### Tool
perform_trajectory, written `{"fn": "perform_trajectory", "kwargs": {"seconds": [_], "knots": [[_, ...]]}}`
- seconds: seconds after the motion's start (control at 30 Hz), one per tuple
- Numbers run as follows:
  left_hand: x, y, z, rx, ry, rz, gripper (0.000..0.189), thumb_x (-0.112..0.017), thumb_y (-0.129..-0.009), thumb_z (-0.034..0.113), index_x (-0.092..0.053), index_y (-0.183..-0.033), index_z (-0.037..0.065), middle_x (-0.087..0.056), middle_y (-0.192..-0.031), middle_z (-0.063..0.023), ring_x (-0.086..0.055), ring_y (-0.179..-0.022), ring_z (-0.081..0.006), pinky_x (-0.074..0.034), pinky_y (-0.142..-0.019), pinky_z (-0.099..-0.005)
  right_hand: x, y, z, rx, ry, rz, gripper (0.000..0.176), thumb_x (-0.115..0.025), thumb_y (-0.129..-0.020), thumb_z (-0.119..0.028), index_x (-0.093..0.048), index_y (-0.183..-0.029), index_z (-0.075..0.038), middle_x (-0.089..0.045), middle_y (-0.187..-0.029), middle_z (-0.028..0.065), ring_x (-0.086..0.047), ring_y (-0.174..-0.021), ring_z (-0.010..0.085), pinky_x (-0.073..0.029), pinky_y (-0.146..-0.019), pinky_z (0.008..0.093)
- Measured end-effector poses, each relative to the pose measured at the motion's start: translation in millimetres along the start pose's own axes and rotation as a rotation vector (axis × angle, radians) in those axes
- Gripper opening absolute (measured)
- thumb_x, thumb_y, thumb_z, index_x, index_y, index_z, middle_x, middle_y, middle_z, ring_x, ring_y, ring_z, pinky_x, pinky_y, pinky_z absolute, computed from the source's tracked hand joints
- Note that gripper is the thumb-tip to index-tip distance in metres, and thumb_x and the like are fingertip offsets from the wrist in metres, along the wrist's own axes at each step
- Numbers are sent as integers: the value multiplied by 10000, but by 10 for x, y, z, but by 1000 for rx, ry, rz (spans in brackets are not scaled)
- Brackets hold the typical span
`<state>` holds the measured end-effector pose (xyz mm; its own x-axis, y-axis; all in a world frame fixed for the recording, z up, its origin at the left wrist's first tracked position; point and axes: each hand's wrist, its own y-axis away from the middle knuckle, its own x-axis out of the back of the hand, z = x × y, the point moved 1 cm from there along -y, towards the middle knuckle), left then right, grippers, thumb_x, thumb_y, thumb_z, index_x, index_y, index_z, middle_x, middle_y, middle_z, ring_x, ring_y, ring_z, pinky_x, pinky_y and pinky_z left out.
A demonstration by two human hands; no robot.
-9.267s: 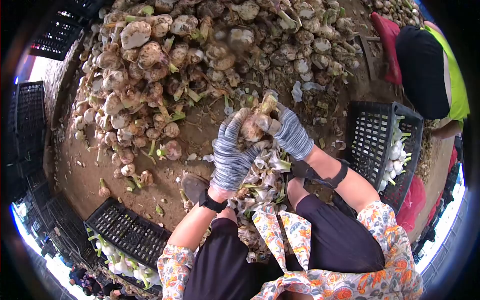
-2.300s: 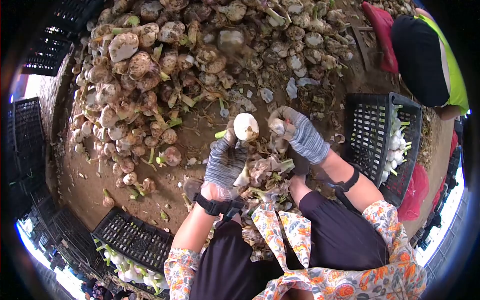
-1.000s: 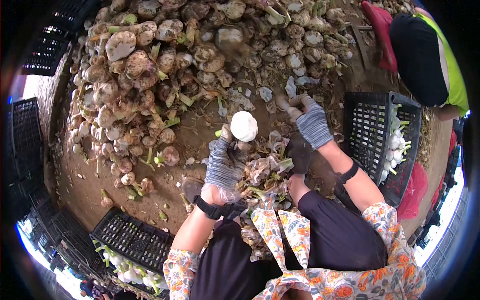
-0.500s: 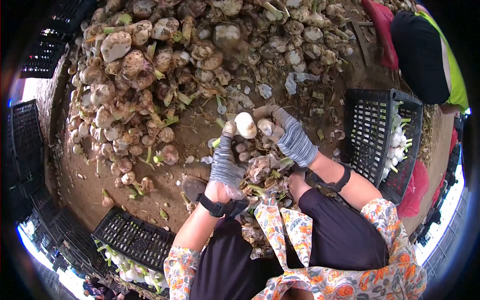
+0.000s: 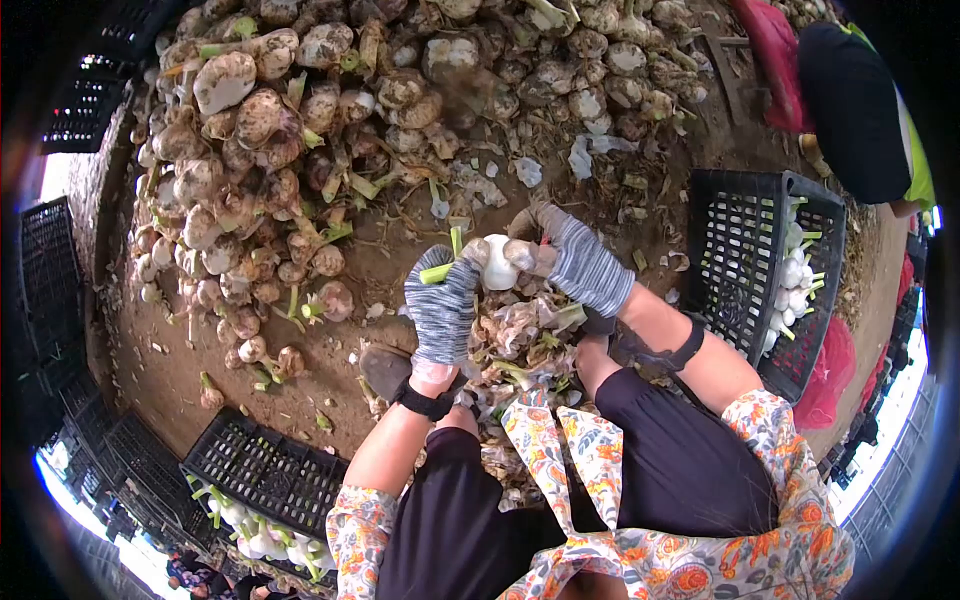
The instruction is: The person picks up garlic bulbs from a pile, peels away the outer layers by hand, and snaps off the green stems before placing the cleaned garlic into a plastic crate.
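A white garlic bulb (image 5: 499,266), its outer skin off, is held up between my two gloved hands above the ground. My left hand (image 5: 440,308) is closed on it from the left, with the cut green stem (image 5: 438,273) sticking out between the fingers. From the right, my right hand (image 5: 590,268) presses thumb and fingertips against the bulb. A small reddish bit shows inside the right hand, too hidden to name. Below the bulb, torn garlic skins (image 5: 515,330) lie heaped between my feet.
A large pile of unpeeled garlic (image 5: 260,120) spreads ahead and to the left. Black crates of white garlic stand at the right (image 5: 740,270) and lower left (image 5: 265,470). Another person in dark and lime clothing (image 5: 855,110) is at the upper right, near red mesh sacks (image 5: 770,70).
My left hand has rolled over, so its back now faces up and the green stem shows above its fingers. The bulb has turned, and my right fingers have come onto it.
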<state>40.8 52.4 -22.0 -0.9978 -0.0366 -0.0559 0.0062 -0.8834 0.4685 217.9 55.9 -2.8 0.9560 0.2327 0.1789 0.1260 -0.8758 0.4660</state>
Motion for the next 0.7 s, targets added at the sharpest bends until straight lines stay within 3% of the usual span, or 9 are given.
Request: {"fn": "perform_trajectory", "kwargs": {"seconds": [0.07, 0.23, 0.3, 0.37, 0.43, 0.5, 0.53, 0.6, 0.7], "knots": [[29, -9, -11, 38, -27, -3, 227, -694, -795, 250, -593, -689, 78, -499, -592, 65, -408, -541, -37, -327, -495, -208, 48, 41, -4, -203, -356, -128, 210, -623, -847, -162, -559, -983, -16, -599, -860, 46, -561, -819, 99, -489, -709, 255], [31, -1, -5, 43, -40, 4, 237, -694, -795, 259, -588, -688, 76, -501, -598, 63, -408, -545, -34, -328, -495, -204, 35, 70, 16, -74, -385, -78, 231, -611, -850, -119, -538, -1039, -8, -586, -926, 44, -551, -834, 87, -497, -688, 243], [24, 6, 8, 31, -32, 18, 243, -696, -793, 266, -585, -687, 77, -502, -598, 62, -410, -542, -33, -328, -490, -204, 7, 125, -126, -246, -451, -103, 246, -623, -842, -132, -536, -1036, -8, -586, -930, 33, -539, -870, 89, -475, -746, 251], [28, 12, 9, 55, -3, 5, 238, -701, -785, 273, -590, -708, 78, -507, -596, 61, -426, -538, -32, -337, -480, -206, -47, 88, 99, 44, -135, -95, 253, -645, -791, -128, -548, -1001, -24, -591, -913, 103, -591, -825, 200, -494, -693, 333], [81, -5, 21, 235, 243, -83, 175, -684, -774, 226, -596, -796, 76, -579, -675, 11, -573, -602, -89, -469, -551, -223, 41, 96, 12, 83, 329, -89, 297, -624, -806, -242, -563, -997, -22, -581, -912, 169, -583, -843, 322, -474, -742, 402], [155, -25, -25, 429, 480, -14, 212, -697, -747, 247, -605, -791, 61, -587, -680, -3, -577, -589, -120, -460, -493, -243, 163, 4, 127, 61, 664, -178, 317, -617, -811, -268, -569, -1008, -24, -577, -895, 185, -580, -845, 332, -468, -748, 394], [101, 1, 86, 485, 691, -11, 188, -665, -755, 216, -584, -807, 55, -624, -815, -62, -637, -743, -193, -548, -616, -318, 210, -58, 174, 24, 995, -273, 338, -611, -817, -294, -574, -1020, -26, -573, -879, 200, -576, -848, 341, -463, -753, 387], [213, -22, 38, 576, 910, -169, 138, -629, -733, 158, -550, -799, 67, -615, -933, -118, -613, -929, -285, -500, -862, -462, 321, -160, 114, -15, 912, -163, 409, -583, -822, -366, -568, -1064, -36, -569, -963, 222, -561, -910, 367, -449, -797, 415], [221, -45, 45, 658, 1085, -306, 182, -601, -734, 151, -576, -901, 83, -619, -989, -131, -607, -942, -295, -476, -885, -498, 405, -438, -111, -4, 784, 74, 501, -555, -839, -405, -518, -1187, -45, -546, -1115, 255, -527, -1032, 388, -429, -875, 433]]}}
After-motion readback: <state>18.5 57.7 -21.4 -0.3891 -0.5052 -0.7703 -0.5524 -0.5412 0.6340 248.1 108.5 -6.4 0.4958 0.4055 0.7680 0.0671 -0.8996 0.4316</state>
